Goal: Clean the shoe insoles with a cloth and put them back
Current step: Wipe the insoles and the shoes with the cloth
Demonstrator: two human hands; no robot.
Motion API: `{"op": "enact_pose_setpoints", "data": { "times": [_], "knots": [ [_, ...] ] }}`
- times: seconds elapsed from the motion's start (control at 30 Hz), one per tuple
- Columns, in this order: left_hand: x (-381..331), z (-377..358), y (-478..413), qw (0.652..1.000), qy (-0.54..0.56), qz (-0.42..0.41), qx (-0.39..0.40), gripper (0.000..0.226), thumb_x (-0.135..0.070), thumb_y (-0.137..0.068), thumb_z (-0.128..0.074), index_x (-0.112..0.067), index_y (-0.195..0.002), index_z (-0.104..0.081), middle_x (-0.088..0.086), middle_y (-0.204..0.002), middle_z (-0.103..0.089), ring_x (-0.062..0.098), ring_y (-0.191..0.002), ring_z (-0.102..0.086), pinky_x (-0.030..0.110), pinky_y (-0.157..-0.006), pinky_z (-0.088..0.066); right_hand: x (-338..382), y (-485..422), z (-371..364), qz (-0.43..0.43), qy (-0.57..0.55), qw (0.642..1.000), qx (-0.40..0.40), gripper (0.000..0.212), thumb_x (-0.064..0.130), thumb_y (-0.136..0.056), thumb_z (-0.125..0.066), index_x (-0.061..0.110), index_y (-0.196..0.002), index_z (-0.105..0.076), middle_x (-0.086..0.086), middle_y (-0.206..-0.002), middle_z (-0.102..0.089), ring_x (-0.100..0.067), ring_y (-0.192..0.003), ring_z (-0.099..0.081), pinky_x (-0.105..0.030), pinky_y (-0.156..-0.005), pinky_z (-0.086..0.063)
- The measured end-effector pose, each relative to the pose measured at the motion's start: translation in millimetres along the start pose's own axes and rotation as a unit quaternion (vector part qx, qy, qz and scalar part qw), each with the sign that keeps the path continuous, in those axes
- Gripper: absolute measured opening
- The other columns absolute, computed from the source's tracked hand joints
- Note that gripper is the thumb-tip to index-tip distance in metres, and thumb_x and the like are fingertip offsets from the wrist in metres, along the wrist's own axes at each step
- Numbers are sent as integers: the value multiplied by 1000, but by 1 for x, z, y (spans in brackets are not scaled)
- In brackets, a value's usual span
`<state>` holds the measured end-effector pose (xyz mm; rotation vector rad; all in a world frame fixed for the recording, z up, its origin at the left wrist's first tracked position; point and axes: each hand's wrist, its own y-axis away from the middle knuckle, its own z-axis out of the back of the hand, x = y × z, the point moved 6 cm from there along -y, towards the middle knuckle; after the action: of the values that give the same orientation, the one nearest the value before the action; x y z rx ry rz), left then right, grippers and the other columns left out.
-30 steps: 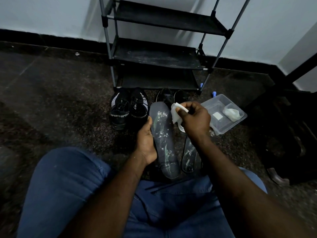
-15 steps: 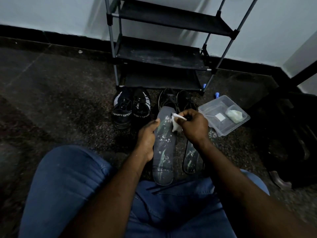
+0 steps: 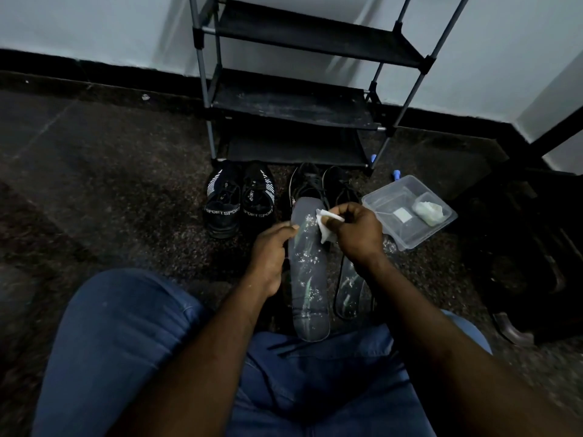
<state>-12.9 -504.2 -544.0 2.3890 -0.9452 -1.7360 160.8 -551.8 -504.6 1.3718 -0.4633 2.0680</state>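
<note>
While the left hand (image 3: 271, 257) holds the grey insole (image 3: 307, 272) over the lap, right fingers (image 3: 339, 217) pinch a white cloth (image 3: 325, 227) on it. Nearby black shoes (image 3: 239, 200) say "SPORT".

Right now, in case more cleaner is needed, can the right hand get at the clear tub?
Probably yes: the clear tub lies lidless beside the right hand, nothing between them, though that hand pinches the cloth.

Right hand (image 3: 356, 231) dropped a bit; cloth (image 3: 326, 227) now bunched tighter on the upper right of the held insole (image 3: 307, 279). Insole's lower end slid down-frame, overlapping the jeans (image 3: 126, 342). Left hand (image 3: 269, 257) thumb sits higher on its left edge.
</note>
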Motion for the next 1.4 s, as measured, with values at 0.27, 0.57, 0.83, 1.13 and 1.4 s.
{"op": "enact_pose_setpoints", "data": {
  "times": [0.27,0.57,0.83,1.13,1.4],
  "knots": [
    [-16,12,-11,993,-90,-50,-50,13,-7,-96,-66,-18,-99,-74,0,-83,-76,4,-62,-65,25,-63,-56,1,-2,5,18,32,999,15,17,12,-84,-80,23,-75,-70,4,-79,-75,-12,-75,-68,-35,-73,-57],
    [-27,12,-16,962,-193,-167,-96,33,-4,-86,-75,-36,-94,-69,-4,-89,-75,16,-78,-72,37,-70,-61,9,-6,6,19,72,997,13,9,17,-87,-80,20,-83,-72,1,-82,-74,-15,-74,-69,-27,-62,-56],
    [-33,-9,-41,961,-246,-115,-45,22,2,-87,-73,-16,-99,-77,-3,-88,-74,6,-75,-67,20,-63,-53,8,-13,9,20,113,993,3,11,22,-85,-81,20,-82,-71,10,-78,-69,-7,-76,-64,-26,-68,-53],
    [-63,-18,-51,954,-265,-133,-31,52,12,-78,-71,-18,-120,-73,1,-119,-72,20,-105,-71,38,-88,-62,25,-28,6,41,164,985,-37,15,35,-85,-78,23,-80,-71,3,-82,-74,-17,-83,-68,-33,-76,-56],
    [-33,12,-29,991,-100,-85,-25,59,19,-81,-61,-20,-125,-68,-1,-122,-69,24,-113,-68,43,-86,-60,17,-12,-17,19,108,994,5,16,32,-85,-79,21,-78,-70,6,-74,-71,-7,-70,-65,-21,-58,-45]
  ]
}}
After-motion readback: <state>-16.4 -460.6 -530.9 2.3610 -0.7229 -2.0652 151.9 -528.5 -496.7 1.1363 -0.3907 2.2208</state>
